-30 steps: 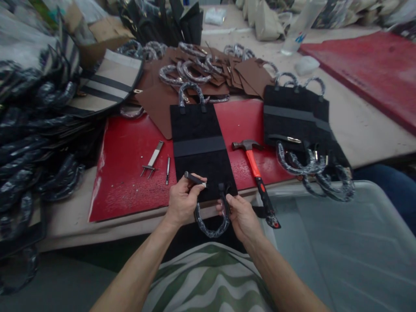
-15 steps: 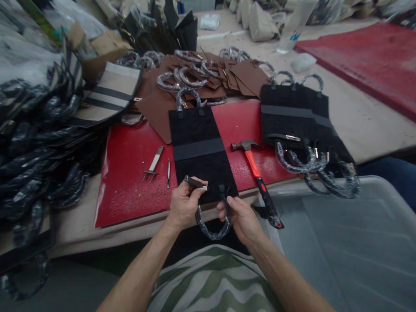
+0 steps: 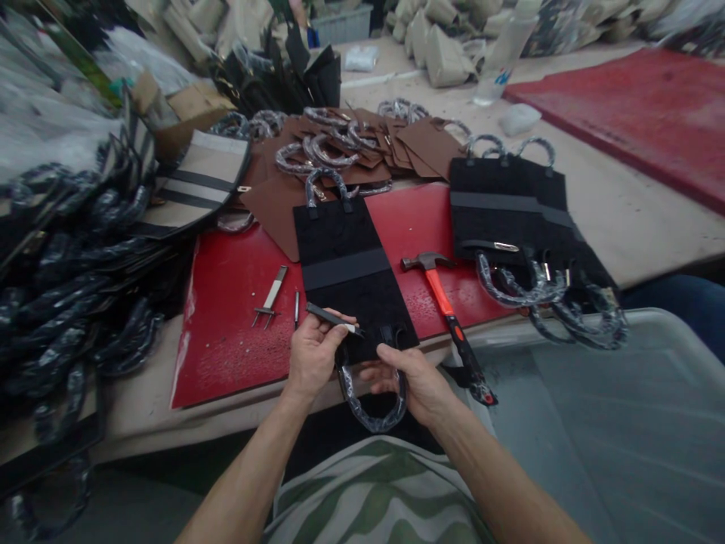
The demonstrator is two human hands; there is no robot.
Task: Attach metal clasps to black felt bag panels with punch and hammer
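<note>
A black bag panel (image 3: 362, 298) lies lengthwise before me with a grey band across its middle. Plastic-wrapped loop handles are fixed at its far end and near end. My left hand (image 3: 313, 349) pinches a short, flat black strap (image 3: 324, 312) with a pale, shiny end, just over the panel's near left corner. The thumb and fingers of my right hand (image 3: 411, 378) close around the right side of the near handle (image 3: 374, 423), by its black tab. That handle hangs past the table edge.
A claw hammer (image 3: 439, 291) lies right of the panel on the red board (image 3: 226, 325). Left are a pronged metal tool (image 3: 275, 295) and a thin metal rod (image 3: 296, 308). Black panels (image 3: 510, 181) sit right, brown panels (image 3: 272, 204) behind, wrapped handles (image 3: 84, 295) left, a grey bin (image 3: 594, 408) lower right.
The strap in my left hand has tipped so its pale end points more to the right and down. My right thumb has shifted slightly left. The view has tilted up a little.
</note>
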